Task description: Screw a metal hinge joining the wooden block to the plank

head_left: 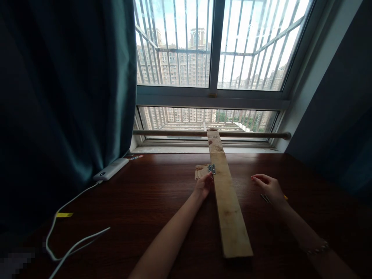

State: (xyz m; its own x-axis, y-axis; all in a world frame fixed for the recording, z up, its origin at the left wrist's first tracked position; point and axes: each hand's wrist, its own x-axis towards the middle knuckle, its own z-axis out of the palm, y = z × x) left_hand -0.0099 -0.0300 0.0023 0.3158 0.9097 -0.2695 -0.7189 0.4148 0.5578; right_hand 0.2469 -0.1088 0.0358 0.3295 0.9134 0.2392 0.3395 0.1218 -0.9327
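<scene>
A long pale wooden plank (228, 201) lies lengthwise on the dark brown tabletop, its far end reaching the bar at the window. Against its left edge sits a small wooden block (200, 171), and a metal hinge (212, 169) lies across the joint between the two. My left hand (204, 185) has its fingers closed at the near edge of the hinge, touching it; part of the fingers is hidden. To the right of the plank, my right hand (269, 188) hovers with thumb and forefinger pinched; anything between them is too small to name. Screws (265, 198) lie just beneath that hand.
A white power strip (112, 169) with a white cable (71, 198) lies at the left, near a yellow tag (64, 214). A blue curtain (116, 77) hangs on the left. The bar (174, 133) crosses before the window. Something yellow (286, 197) shows behind my right wrist.
</scene>
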